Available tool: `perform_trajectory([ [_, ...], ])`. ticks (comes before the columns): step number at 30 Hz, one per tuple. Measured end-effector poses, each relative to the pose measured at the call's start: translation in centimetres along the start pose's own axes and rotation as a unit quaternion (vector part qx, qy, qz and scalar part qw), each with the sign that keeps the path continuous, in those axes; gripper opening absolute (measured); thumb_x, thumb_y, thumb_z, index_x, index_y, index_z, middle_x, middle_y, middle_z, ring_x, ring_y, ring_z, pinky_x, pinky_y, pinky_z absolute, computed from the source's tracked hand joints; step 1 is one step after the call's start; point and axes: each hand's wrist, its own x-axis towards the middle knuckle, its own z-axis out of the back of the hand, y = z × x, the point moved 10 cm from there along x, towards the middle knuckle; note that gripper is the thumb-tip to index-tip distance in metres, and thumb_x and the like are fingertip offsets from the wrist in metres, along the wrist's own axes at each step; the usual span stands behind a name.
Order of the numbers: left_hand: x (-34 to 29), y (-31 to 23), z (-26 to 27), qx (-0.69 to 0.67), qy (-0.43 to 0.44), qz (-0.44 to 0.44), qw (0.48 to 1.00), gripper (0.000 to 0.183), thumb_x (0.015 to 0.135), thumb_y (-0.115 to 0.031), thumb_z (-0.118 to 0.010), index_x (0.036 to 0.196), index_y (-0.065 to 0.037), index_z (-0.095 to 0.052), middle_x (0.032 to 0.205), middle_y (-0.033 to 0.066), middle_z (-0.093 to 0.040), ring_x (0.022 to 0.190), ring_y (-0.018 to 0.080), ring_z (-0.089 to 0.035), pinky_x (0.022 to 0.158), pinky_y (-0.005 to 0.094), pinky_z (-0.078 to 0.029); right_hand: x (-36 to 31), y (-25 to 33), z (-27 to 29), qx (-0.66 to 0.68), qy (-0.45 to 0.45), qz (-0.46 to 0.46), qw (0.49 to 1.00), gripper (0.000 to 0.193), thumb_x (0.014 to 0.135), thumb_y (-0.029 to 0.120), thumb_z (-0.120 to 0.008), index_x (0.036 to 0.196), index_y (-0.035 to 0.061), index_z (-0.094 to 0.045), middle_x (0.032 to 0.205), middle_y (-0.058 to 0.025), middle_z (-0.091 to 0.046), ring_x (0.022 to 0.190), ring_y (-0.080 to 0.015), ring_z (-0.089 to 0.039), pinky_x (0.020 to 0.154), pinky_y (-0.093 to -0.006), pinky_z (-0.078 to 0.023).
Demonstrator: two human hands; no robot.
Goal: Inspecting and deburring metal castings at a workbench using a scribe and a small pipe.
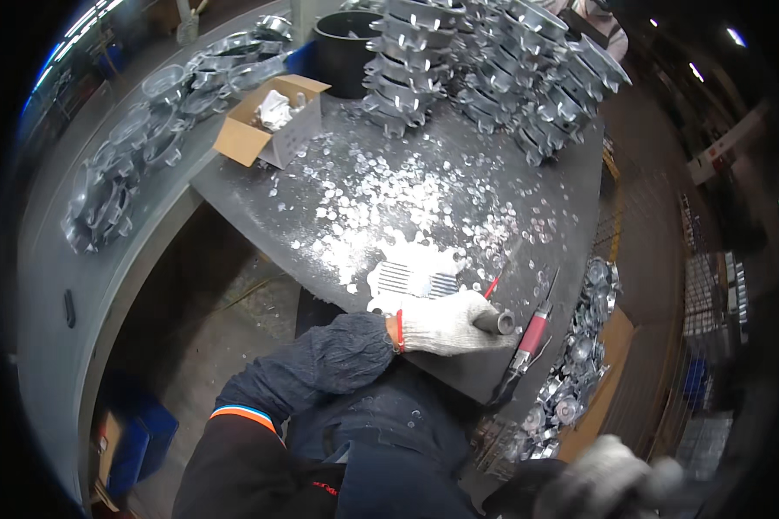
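A dark table point(251, 195) bears a finned metal casting point(398, 277), scattered pale chips point(363, 199), a red-bodied tool point(534, 334) and stacked castings point(407, 65)

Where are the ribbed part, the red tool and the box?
Ribbed part point(395, 277): head view, on its ribs.
Red tool point(534, 333): head view, on its red grip.
Box point(298, 138): head view, on its outer side wall.
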Motion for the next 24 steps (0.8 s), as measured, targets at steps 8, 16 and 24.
perform_trajectory([
  [8,-0.8,-1.0,-0.1,-0.115,0.04,0.017,0.992,0.023,0.103,-0.024,-0.072,0.102,-0.002,-0.08,0.085,0.0094,-0.077,0.079,0.0165,-0.072,0.075,0.0354,-0.056,-4.4,-9.0,3.1,-0.42,-0.06,-0.352,0.834,0.027,0.115,0.03,-0.053,0.112,0.0048,-0.063,0.062,-0.0013,-0.049,0.049,-0.0122,-0.044,0.047,-0.0295,-0.038],
  [16,-0.2,-0.5,0.8,-0.012,-0.027,0.053,0.998,0.031,0.104,-0.036,-0.073,0.101,-0.006,-0.078,0.084,0.0103,-0.075,0.084,0.0172,-0.07,0.081,0.0345,-0.056,-9.0,-5.8,6.9,-0.325,-0.304,-0.182,0.877,0.036,0.112,0.034,-0.056,0.117,-0.0016,-0.061,0.064,-0.0021,-0.052,0.048,-0.0125,-0.046,0.041,-0.0269,-0.036],
  [24,-0.6,4.5,4.7,-0.332,-0.163,0.064,0.927,0.046,0.108,-0.045,-0.065,0.078,-0.011,-0.062,0.059,-0.0023,-0.05,0.047,0.0125,-0.045,0.043,0.0299,-0.037,-11.5,-10.9,6.2,-0.085,-0.227,-0.343,0.908,0.049,0.11,0.046,-0.063,0.121,-0.0013,-0.056,0.059,-0.0039,-0.049,0.043,-0.0118,-0.043,0.042,-0.0273,-0.036],
])
